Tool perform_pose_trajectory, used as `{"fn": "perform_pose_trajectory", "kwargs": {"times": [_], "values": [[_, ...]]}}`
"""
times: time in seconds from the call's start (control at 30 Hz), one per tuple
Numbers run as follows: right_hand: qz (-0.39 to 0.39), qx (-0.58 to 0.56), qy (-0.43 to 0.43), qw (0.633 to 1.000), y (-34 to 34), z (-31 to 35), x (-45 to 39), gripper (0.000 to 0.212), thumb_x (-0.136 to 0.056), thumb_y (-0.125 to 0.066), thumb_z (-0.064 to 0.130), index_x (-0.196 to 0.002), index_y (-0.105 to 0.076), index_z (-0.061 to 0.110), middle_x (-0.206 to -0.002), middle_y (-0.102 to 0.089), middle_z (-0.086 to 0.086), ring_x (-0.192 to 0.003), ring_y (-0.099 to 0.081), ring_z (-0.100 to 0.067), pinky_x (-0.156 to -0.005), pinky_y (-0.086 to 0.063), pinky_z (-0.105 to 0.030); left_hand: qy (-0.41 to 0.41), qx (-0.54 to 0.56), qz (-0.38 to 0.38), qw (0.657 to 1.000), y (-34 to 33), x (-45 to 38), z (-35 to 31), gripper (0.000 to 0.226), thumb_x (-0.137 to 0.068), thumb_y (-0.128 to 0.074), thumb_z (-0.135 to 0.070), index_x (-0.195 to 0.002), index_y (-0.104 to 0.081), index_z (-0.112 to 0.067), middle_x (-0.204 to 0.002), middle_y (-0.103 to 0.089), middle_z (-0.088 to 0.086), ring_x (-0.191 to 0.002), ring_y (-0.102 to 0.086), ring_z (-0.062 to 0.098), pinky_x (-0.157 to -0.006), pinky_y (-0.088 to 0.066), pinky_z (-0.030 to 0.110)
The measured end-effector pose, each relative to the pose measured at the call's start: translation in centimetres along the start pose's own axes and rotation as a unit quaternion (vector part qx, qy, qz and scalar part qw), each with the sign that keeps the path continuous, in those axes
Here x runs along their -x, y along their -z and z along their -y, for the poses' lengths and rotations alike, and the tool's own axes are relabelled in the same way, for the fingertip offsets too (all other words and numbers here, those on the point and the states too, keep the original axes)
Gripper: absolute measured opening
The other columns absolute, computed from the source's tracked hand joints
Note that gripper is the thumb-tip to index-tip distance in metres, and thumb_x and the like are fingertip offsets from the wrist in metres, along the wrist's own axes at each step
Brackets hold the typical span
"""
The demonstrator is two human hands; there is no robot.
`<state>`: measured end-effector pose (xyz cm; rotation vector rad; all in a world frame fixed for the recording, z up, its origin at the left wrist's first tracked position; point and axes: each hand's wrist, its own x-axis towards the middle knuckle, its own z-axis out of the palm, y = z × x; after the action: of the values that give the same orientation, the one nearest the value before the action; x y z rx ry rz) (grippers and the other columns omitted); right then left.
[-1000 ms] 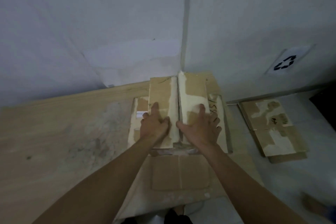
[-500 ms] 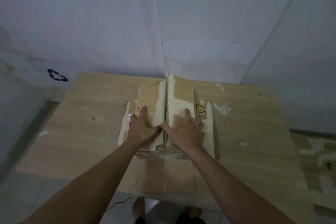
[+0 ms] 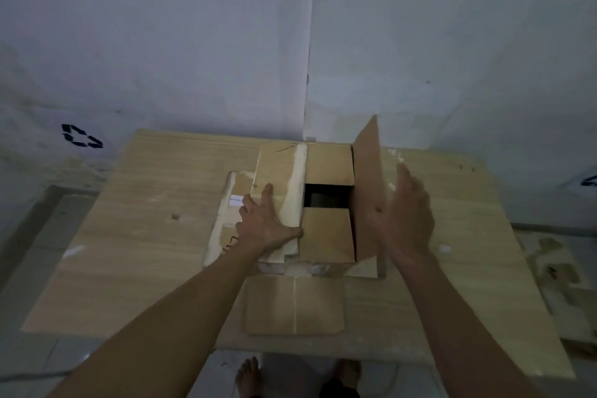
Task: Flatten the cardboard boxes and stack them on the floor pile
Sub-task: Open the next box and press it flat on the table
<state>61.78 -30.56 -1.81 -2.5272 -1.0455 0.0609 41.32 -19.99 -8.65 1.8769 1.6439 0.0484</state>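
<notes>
Head view is showing a brown cardboard box [image 3: 326,229] sitting on a pale wood-grain worktop [image 3: 145,236], pushed near the corner of two whitish walls [image 3: 193,42]. Its top is lying partly open: the left flap [image 3: 281,171], streaked with a pale strip of torn tape, is lying flat, while the right flap [image 3: 368,191] is standing upright, showing its plain inner face. Between them two smaller inner flaps are framing a dark rectangular gap [image 3: 328,195]. The left hand [image 3: 265,226] is pressing palm-down on the left flap, fingers [image 3: 266,195] spread. The right hand [image 3: 407,220] is standing edge-on just beside the raised flap's outer face, fingers straight and together; contact cannot be told. One more flap [image 3: 294,305], with rounded corners, is hanging down toward the person. Flattened cardboard [image 3: 555,271] is lying on the floor at right, blurred.
</notes>
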Motion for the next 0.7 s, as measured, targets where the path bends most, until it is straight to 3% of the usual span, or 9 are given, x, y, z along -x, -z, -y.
{"fn": "perform_pose_trajectory", "kwargs": {"times": [0.03,0.1,0.2,0.27,0.4,0.47,0.53,0.63,0.7], "values": [[-0.028,0.088,0.046,0.995,-0.5,-0.5,-0.4,0.069,-0.084,-0.059,0.025,-0.147,-0.032,0.021,-0.145,-0.043,-0.015,-0.131,-0.043,-0.036,-0.101,-0.040,-0.048,-0.001,0.002,0.004,1.000,0.0,0.1,-0.2,0.127,-0.052,-0.078,-0.065,-0.152,-0.004,-0.038,-0.148,-0.020,0.017,-0.136,-0.028,0.040,-0.102,-0.040,0.053],[0.011,0.170,0.108,0.979,-2.7,-0.7,-0.7,0.053,-0.089,-0.048,0.021,-0.142,-0.040,0.018,-0.150,-0.036,-0.016,-0.141,-0.031,-0.037,-0.116,-0.024,-0.055,0.000,0.017,0.014,1.000,-0.3,0.0,-0.5,0.129,-0.049,-0.075,-0.068,-0.151,-0.002,-0.040,-0.150,-0.018,0.016,-0.136,-0.029,0.041,-0.103,-0.040,0.054],[0.215,0.055,0.087,0.971,-7.6,-1.1,1.2,0.053,-0.095,-0.049,0.014,-0.147,-0.044,0.016,-0.164,-0.013,-0.012,-0.151,-0.013,-0.030,-0.122,-0.020,-0.041,-0.001,0.077,0.031,0.997,-0.3,-0.3,-0.7,0.125,-0.051,-0.071,-0.071,-0.151,-0.001,-0.043,-0.155,-0.013,0.012,-0.139,-0.026,0.040,-0.107,-0.036,0.057],[0.291,-0.050,0.022,0.955,-9.2,-1.3,2.2,0.056,-0.098,-0.046,0.013,-0.153,-0.038,0.017,-0.167,0.005,-0.010,-0.153,-0.012,-0.024,-0.118,-0.025,-0.034,-0.011,0.140,0.039,0.989,0.2,-0.5,-0.1,0.118,-0.056,-0.069,-0.068,-0.151,-0.004,-0.045,-0.157,-0.014,0.007,-0.139,-0.028,0.037,-0.109,-0.036,0.056],[0.280,-0.001,-0.005,0.960,-9.3,-0.6,0.9,0.065,-0.097,-0.044,0.010,-0.158,-0.020,0.012,-0.165,0.004,-0.020,-0.152,-0.007,-0.035,-0.119,-0.021,-0.040,-0.058,0.299,0.075,0.950,2.3,0.0,1.1,0.093,-0.073,-0.056,-0.057,-0.154,-0.011,-0.044,-0.156,-0.025,-0.012,-0.136,-0.036,0.020,-0.111,-0.037,0.048],[0.227,0.073,0.062,0.969,-9.3,0.4,0.3,0.071,-0.094,-0.046,0.005,-0.158,-0.017,0.013,-0.164,0.008,-0.023,-0.153,0.004,-0.038,-0.123,-0.009,-0.044,-0.067,0.391,0.081,0.914,3.7,0.6,1.3,0.072,-0.081,-0.049,-0.048,-0.150,-0.030,-0.043,-0.146,-0.047,-0.010,-0.128,-0.049,0.017,-0.103,-0.044,0.041],[0.207,0.073,0.160,0.963,-9.6,1.9,0.1,0.070,-0.092,-0.046,0.001,-0.157,-0.023,0.014,-0.166,0.007,-0.019,-0.154,0.008,-0.031,-0.125,0.000,-0.043,-0.046,0.448,0.050,0.891,5.6,1.1,2.0,0.046,-0.086,-0.046,-0.038,-0.131,-0.058,-0.031,-0.121,-0.068,0.001,-0.110,-0.063,0.021,-0.085,-0.048,0.035],[0.277,0.013,0.246,0.929,-10.3,4.8,0.3,0.055,-0.099,-0.041,0.015,-0.153,-0.032,0.012,-0.167,-0.002,-0.014,-0.155,0.004,-0.024,-0.124,0.006,-0.044,0.003,0.422,-0.040,0.906,8.3,1.3,4.5,0.025,-0.091,-0.054,-0.032,-0.098,-0.071,-0.015,-0.101,-0.071,0.019,-0.091,-0.066,0.028,-0.076,-0.045,0.038],[0.322,-0.004,0.252,0.912,-10.2,6.8,0.5,0.054,-0.104,-0.038,0.030,-0.154,-0.030,0.014,-0.167,-0.008,-0.013,-0.155,0.000,-0.024,-0.122,0.009,-0.050,0.040,0.397,-0.080,0.913,9.4,0.7,6.4,0.014,-0.089,-0.065,-0.021,-0.101,-0.071,-0.016,-0.100,-0.073,0.013,-0.093,-0.067,0.029,-0.078,-0.051,0.038]]}}
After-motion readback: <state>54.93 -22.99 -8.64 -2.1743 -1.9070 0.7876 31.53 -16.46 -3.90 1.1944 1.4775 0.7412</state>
